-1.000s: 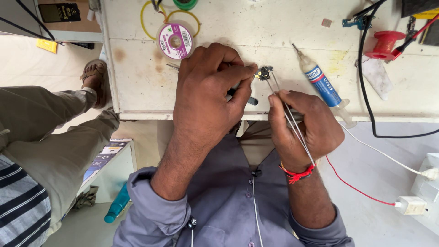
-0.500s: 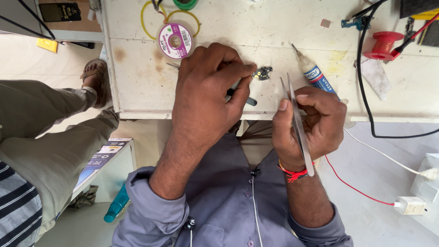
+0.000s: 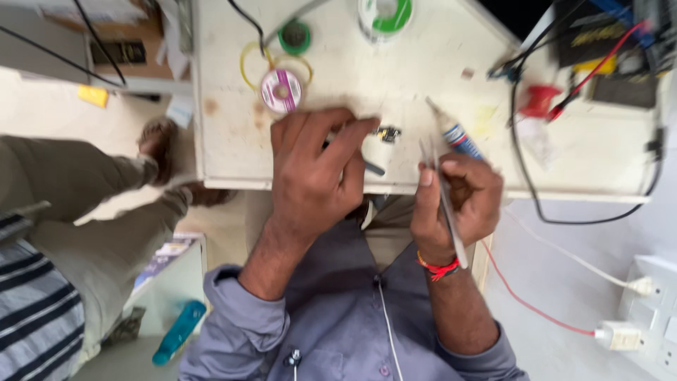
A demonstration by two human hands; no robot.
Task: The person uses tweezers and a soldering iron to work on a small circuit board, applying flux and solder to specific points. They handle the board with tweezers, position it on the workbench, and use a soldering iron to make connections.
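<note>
My left hand (image 3: 317,173) lies on the white table (image 3: 599,169), fingers bent and pressing near a small dark electronic part (image 3: 386,133) at its fingertips. A dark tool tip shows under that hand. My right hand (image 3: 458,201) is closed around metal tweezers (image 3: 441,194), tips pointing up toward the part but apart from it. A red thread band circles the right wrist. The frame is blurred.
A blue-and-white tube (image 3: 455,134) lies right of the part. A pink-and-white spool (image 3: 281,91), a green spool (image 3: 294,37), a red spool (image 3: 539,101) and black and red cables sit on the table. Another person's trousered leg (image 3: 92,212) is at left. A white socket strip (image 3: 652,310) is at lower right.
My right hand drew the tweezers back from the part and turned them more upright. The view shifted and blurred. The left hand stayed on the table.
</note>
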